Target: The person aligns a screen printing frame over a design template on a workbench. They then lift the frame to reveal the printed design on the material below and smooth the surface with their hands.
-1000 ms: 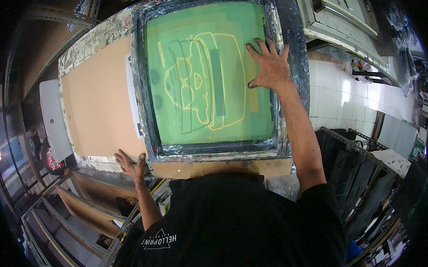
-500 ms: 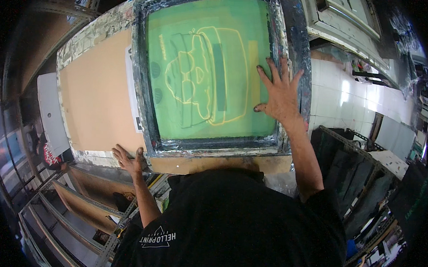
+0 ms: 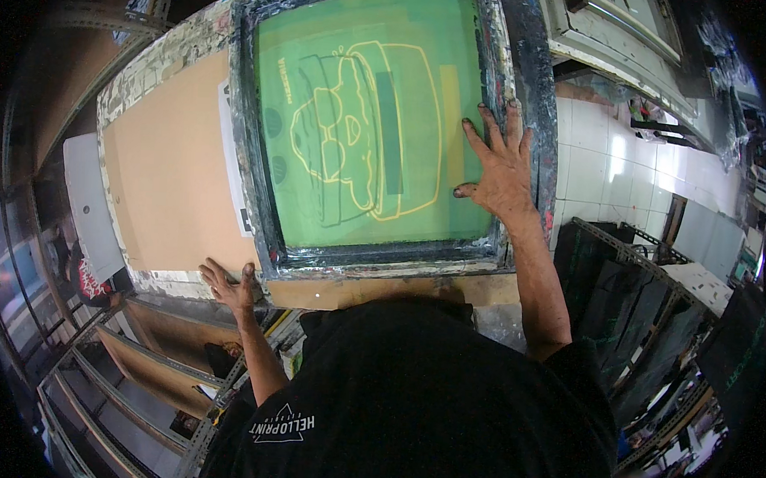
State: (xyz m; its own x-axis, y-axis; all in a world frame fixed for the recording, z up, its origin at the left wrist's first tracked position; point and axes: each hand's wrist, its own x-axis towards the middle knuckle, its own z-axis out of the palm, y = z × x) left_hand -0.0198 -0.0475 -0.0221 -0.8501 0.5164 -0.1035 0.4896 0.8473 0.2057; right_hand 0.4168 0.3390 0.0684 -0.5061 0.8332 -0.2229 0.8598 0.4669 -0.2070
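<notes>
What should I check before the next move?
1. Right hand over the right side of the screen frame, fingers spread: ok.
2. Left hand at the near edge of the tan board: ok.
3. Yellow outline design uncovered by either hand: ok.
4. White sheet fully in view: not ok, only a strip shows beside the frame.
5. Frame's underside meeting the surface below: cannot tell, hidden.

My view's top edge crops the dark, paint-smeared rectangular frame (image 3: 382,261); the bare, smudge-tipped right hand (image 3: 503,173) covers part. I can't identify the blurred, multicoloured clutter (image 3: 690,453) lower right.
</notes>
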